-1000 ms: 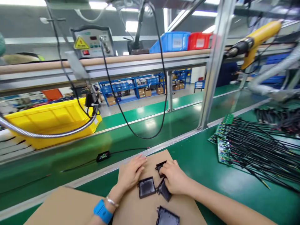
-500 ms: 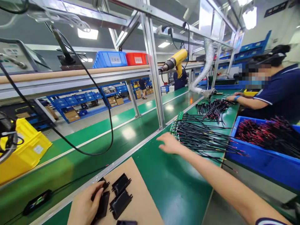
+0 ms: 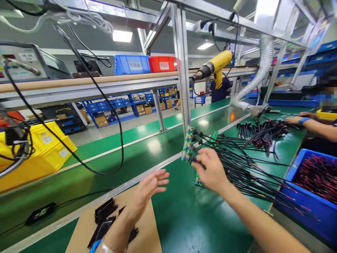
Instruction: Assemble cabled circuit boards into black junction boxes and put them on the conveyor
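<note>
My right hand (image 3: 210,168) is closed on a green circuit board strip (image 3: 188,144) with black cables, lifted and tilted above the bench. Beside it on the bench lie more green boards (image 3: 214,136), joined to a spread of black cables (image 3: 237,168) with red tips. My left hand (image 3: 151,186) is raised over the cardboard sheet (image 3: 150,235), fingers stretched out, holding nothing. Under my left forearm are several black plastic cases (image 3: 105,211), partly hidden by the arm.
A blue bin (image 3: 308,196) of cables stands at the right, near a co-worker's hands (image 3: 297,119). A yellow heat gun (image 3: 217,65) hangs ahead. Yellow bins (image 3: 50,140) are at the left. One black cased unit (image 3: 40,213) lies in the channel.
My right hand has taken hold of a board strip and lifted it. My left hand has left the black cases and moved right and up, fingers spread. The view has turned left.
</note>
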The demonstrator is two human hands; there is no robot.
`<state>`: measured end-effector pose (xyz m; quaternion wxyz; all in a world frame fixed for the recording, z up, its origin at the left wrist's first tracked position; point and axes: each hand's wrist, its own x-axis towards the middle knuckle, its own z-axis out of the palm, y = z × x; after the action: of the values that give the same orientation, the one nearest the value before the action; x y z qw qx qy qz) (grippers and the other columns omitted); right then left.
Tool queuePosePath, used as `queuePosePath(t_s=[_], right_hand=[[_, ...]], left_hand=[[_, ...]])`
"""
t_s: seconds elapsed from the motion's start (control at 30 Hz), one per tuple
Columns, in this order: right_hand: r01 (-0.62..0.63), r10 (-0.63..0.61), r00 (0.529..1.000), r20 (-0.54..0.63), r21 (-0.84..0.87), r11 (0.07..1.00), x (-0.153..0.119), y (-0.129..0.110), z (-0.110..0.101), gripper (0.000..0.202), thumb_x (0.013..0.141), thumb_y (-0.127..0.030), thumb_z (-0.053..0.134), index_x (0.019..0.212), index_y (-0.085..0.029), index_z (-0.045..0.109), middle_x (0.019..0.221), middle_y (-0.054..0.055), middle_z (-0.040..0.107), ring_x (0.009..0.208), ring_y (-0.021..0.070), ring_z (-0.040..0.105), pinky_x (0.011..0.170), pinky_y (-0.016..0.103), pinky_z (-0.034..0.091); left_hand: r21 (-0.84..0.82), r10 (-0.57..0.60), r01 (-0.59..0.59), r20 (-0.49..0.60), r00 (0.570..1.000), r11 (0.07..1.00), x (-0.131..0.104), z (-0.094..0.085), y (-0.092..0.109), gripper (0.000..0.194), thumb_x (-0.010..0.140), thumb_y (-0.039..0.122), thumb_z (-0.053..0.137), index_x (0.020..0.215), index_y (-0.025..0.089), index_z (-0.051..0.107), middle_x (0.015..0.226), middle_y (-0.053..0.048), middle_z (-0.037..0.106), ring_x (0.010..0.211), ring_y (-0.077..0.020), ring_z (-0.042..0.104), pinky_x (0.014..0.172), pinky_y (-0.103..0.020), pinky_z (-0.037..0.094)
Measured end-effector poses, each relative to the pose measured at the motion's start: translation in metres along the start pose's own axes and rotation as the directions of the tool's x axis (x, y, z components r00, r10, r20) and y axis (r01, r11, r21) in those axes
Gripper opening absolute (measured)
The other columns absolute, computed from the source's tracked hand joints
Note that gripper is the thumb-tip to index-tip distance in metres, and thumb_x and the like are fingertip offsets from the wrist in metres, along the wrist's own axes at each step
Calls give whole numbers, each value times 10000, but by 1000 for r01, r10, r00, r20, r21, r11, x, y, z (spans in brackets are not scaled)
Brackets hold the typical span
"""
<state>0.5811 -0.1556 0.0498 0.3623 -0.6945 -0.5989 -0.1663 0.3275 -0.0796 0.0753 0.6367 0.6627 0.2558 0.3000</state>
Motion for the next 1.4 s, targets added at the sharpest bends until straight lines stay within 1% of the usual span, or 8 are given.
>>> queuePosePath(t_s=[0.17,0.37,0.57,0.7,0.83,1.0,1.17,1.4], right_hand=[[503,-551,834,18,384,774,-73,-81,-12,161,858,-253,594,1016,-223,600,1142,103,621,1048,283,555,889,468,452],[443,-390,897,-210,412,797,-43,-97,-82,489,822,-131,572,1280,-290,506,1185,98,595,1105,303,550,921,489,468],[435,-527,848,57,495,752,-11,-127,-75,646,794,-152,554,1416,-203,387,1399,128,473,1318,306,386,1079,515,349],[258,-536,797,277,647,718,-15,-148,-58,504,806,-182,558,1304,-205,488,1118,76,655,974,219,601,841,362,497],[43,-312,859,405,550,834,-17,-161,-54,243,853,-166,482,1080,-196,564,802,13,665,693,159,584,614,256,436],[-38,-119,923,366,395,918,-9,-183,-62,92,809,-138,496,874,-167,555,746,83,640,679,199,575,555,274,364],[-185,-279,618,735,481,857,5,-191,-92,309,895,-334,488,616,-205,517,502,6,583,380,126,507,358,232,350],[-90,-288,271,919,322,943,46,-120,-71,280,797,-493,663,731,-221,646,512,-33,584,342,112,507,319,218,367]], left_hand=[[-4,-60,61,51,997,998,-13,10,15,445,645,194,660,1086,154,704,948,-100,736,925,-302,682,845,-416,530],[239,96,-82,-49,994,968,-66,-23,49,339,629,84,605,906,190,769,903,-47,727,958,-295,630,963,-401,453],[590,348,-384,180,920,710,-98,-17,106,220,795,204,643,957,246,787,1244,-76,637,1106,-323,570,1054,-418,357],[605,438,-491,248,864,627,-111,-17,117,207,849,249,607,946,239,789,1141,-93,671,1037,-297,596,1037,-426,371],[377,616,-537,-123,778,754,-121,-24,93,265,759,353,696,984,228,760,1191,-86,647,1195,-317,527,1083,-426,346],[-55,397,-486,-501,769,872,-119,6,34,774,557,472,843,1234,244,545,1196,-85,612,1213,-314,538,1026,-420,433],[-21,198,-256,-576,793,966,-122,0,22,576,717,307,774,1226,221,519,981,-34,668,888,-192,669,816,-304,520],[-11,-309,310,-109,945,951,-193,-50,49,432,670,307,787,1061,169,665,697,4,639,347,-45,408,336,-173,287]])
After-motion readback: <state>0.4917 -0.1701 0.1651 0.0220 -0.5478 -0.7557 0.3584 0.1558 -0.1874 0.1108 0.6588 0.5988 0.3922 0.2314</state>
